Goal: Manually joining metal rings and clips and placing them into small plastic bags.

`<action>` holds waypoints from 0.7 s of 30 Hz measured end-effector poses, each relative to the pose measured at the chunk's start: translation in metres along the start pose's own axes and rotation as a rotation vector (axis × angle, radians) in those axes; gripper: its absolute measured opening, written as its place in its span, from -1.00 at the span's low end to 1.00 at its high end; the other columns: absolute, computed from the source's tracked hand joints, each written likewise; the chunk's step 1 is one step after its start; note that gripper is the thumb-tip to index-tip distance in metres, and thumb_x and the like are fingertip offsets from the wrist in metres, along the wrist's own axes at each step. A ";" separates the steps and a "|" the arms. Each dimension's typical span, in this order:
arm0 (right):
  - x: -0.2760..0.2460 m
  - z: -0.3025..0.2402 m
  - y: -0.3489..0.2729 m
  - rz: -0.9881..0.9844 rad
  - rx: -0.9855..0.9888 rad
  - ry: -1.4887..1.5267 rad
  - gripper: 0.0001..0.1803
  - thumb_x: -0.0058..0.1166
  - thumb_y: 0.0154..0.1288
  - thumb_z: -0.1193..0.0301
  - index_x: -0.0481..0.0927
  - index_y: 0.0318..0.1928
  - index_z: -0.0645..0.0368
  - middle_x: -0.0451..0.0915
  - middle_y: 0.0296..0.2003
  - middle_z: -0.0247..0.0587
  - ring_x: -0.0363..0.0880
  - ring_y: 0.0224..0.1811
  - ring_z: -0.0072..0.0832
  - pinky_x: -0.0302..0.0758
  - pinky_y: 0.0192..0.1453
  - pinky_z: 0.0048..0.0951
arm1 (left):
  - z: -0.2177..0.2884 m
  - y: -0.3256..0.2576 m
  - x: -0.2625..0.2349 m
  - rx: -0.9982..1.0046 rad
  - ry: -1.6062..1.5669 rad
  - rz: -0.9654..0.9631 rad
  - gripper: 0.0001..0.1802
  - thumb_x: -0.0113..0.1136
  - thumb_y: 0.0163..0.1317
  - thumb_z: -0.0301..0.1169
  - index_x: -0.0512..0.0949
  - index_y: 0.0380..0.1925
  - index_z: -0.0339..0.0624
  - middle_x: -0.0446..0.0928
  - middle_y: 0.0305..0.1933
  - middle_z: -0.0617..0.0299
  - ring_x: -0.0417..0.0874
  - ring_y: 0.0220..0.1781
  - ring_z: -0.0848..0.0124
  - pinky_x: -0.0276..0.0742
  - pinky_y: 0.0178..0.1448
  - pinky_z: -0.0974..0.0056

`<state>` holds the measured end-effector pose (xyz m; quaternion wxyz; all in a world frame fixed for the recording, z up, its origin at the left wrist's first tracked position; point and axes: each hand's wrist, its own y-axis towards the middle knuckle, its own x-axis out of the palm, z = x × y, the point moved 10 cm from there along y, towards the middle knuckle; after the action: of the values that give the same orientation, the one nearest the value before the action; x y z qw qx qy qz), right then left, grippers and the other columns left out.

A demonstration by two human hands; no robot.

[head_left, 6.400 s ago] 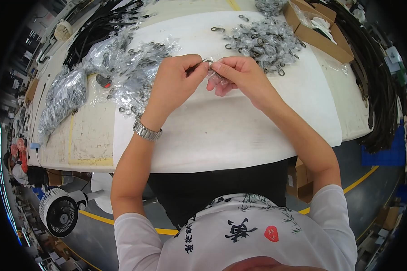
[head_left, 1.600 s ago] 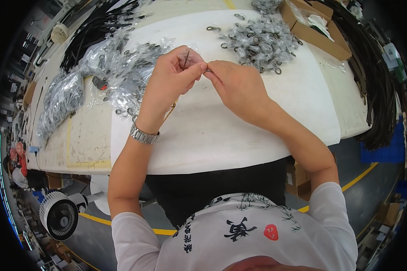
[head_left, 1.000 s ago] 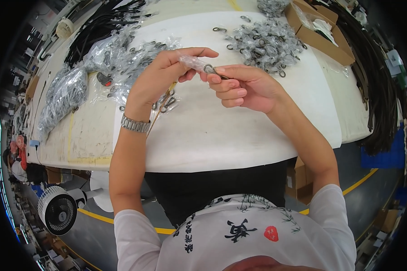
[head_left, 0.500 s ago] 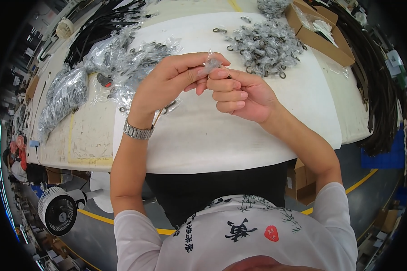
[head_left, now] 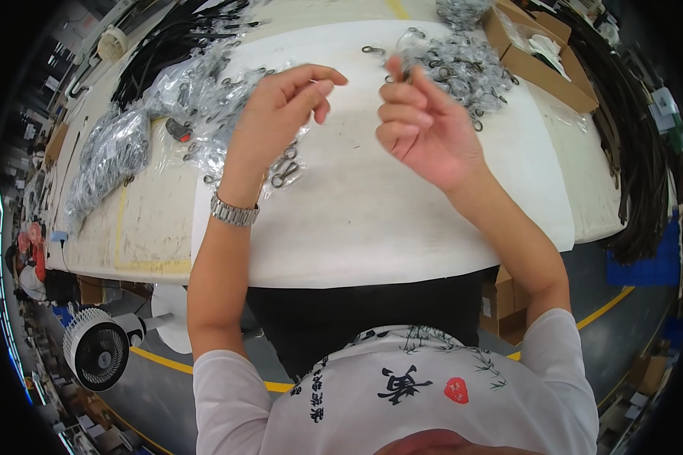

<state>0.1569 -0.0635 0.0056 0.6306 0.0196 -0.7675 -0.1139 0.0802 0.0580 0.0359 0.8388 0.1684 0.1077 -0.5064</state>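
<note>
My right hand [head_left: 432,125], somewhat blurred, pinches a dark metal snap hook [head_left: 399,76] between thumb and forefinger, with clear plastic film [head_left: 411,42] showing just beyond the fingertips. It hangs by the near-left side of a heap of plastic-wrapped snap hooks [head_left: 463,68]. My left hand [head_left: 288,106] is empty, its thumb and forefinger parted. Below that hand lies a second spread of wrapped snap hooks [head_left: 239,91], partly covered by the wrist. One bare-looking snap hook [head_left: 284,176] rests on film beside the left wrist.
On the left stand a bulky clear bag of metal parts [head_left: 114,159], a grey-and-red tool [head_left: 177,130] and black straps [head_left: 159,57]. An open cardboard box [head_left: 546,61] sits at the far right, near dark hanging straps [head_left: 637,189]. A fan [head_left: 99,349] is at lower left.
My hands were together around the small film-wrapped piece. They have parted: the left let go and moved slightly left, the right carried the piece up and right toward the heap.
</note>
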 end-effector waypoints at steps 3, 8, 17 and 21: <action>0.018 -0.022 -0.001 -0.002 -0.028 0.032 -0.42 0.02 0.64 0.11 0.38 0.40 0.27 0.50 -0.19 -0.36 0.36 -0.34 -0.62 0.37 -0.17 -0.50 | -0.007 0.004 -0.041 0.047 0.360 0.204 -0.73 0.19 0.43 -0.38 0.71 -0.01 -0.29 0.60 -0.47 0.24 0.52 -0.45 0.48 0.42 -0.32 0.37; 0.088 0.000 -0.027 -0.215 -0.321 -0.888 -0.26 -0.05 0.61 -0.04 0.29 0.48 0.30 0.49 -0.10 -0.21 0.40 -0.24 -0.45 0.42 -0.08 -0.36 | -0.046 0.000 -0.049 0.227 0.953 0.332 -0.71 0.29 0.35 -0.35 0.69 0.01 -0.22 0.70 -0.07 0.00 0.71 -0.10 0.01 0.62 0.02 0.00; 0.237 0.073 -0.136 -0.993 -0.582 -1.063 -0.47 0.27 0.39 -0.08 0.56 0.36 -0.66 0.36 -0.12 -0.46 0.41 -0.18 -0.51 0.69 -0.04 -0.33 | -0.067 0.004 -0.014 0.087 1.119 0.151 -0.83 0.23 0.38 -0.37 0.65 -0.13 -0.20 0.61 -0.07 -0.02 0.71 -0.10 0.00 0.64 0.00 -0.03; 0.245 0.080 -0.143 -0.980 -0.487 -1.082 -0.53 0.31 0.35 -0.08 0.64 0.26 -0.65 0.36 -0.11 -0.44 0.42 -0.16 -0.49 0.68 -0.04 -0.35 | -0.057 0.008 0.005 0.169 1.026 0.122 -0.85 0.19 0.39 -0.38 0.62 -0.14 -0.21 0.61 -0.14 -0.01 0.70 -0.15 0.00 0.63 -0.02 -0.03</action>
<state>0.0135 -0.2327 0.1985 0.0316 0.1595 -0.8261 -0.5396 0.0887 0.0795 -0.0168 0.6897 0.4676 0.4535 -0.3162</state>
